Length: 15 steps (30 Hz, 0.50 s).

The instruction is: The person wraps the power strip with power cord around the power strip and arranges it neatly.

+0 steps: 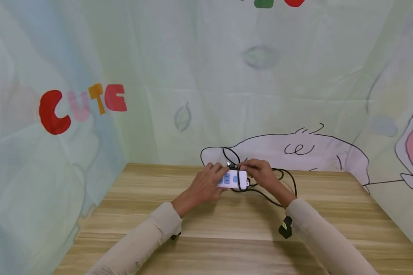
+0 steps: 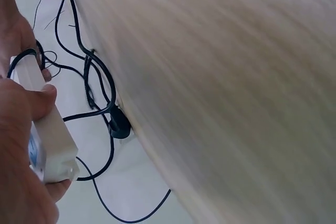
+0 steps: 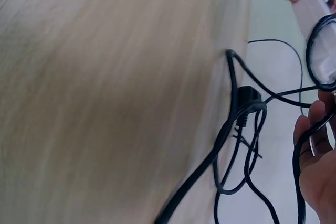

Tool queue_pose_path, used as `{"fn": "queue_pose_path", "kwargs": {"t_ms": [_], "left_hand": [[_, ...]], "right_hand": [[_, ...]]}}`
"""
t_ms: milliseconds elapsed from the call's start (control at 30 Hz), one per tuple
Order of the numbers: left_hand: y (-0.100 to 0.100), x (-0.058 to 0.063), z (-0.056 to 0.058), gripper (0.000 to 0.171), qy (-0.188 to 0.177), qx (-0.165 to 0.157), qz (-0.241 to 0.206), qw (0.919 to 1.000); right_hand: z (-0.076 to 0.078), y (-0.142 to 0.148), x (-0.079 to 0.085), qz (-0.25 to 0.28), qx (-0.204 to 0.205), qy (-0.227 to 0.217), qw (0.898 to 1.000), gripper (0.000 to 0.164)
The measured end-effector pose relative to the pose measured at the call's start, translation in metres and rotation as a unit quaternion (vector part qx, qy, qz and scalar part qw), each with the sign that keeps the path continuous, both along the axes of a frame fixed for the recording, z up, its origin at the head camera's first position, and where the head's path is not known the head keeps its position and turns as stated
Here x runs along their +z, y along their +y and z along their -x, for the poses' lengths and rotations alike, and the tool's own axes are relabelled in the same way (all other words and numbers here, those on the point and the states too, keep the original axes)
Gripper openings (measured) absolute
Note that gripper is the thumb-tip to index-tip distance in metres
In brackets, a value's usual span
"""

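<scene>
A white power strip with blue sockets is held up in front of me over the table. My left hand grips its left end, thumb on one long side in the left wrist view. Black cord loops around the strip's other end. With fingers curled, my right hand holds the cord just beyond that end; in the right wrist view the cord runs across its fingers and palm. A black plug shows past the strip in both wrist views, beside tangled loops of cord.
The wood-grain table lies below, ending at a printed cloth backdrop behind and at the sides. Slack cord curves under my right forearm. A black object with a yellow-green mark shows beside my right sleeve.
</scene>
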<state>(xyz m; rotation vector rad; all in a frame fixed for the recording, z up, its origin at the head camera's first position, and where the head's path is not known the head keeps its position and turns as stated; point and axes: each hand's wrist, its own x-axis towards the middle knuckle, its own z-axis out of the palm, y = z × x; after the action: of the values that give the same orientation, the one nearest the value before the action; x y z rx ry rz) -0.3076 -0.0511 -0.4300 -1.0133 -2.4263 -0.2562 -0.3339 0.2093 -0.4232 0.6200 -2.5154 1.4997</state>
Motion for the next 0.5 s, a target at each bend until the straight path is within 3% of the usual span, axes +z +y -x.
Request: {"fn": "queue_pose_path", "kwargs": {"t_ms": [367, 500], "left_hand": [[0.001, 0.003, -0.001, 0.060, -0.041, -0.006, -0.038, 0.9984], [0.003, 0.003, -0.001, 0.061, -0.051, -0.009, -0.058, 0.9970]], "right_hand": [[0.006, 0.002, -0.010, -0.061, 0.011, 0.035, 0.997, 0.034], [0.006, 0.004, -0.015, -0.075, -0.025, 0.024, 0.997, 0.026]]}}
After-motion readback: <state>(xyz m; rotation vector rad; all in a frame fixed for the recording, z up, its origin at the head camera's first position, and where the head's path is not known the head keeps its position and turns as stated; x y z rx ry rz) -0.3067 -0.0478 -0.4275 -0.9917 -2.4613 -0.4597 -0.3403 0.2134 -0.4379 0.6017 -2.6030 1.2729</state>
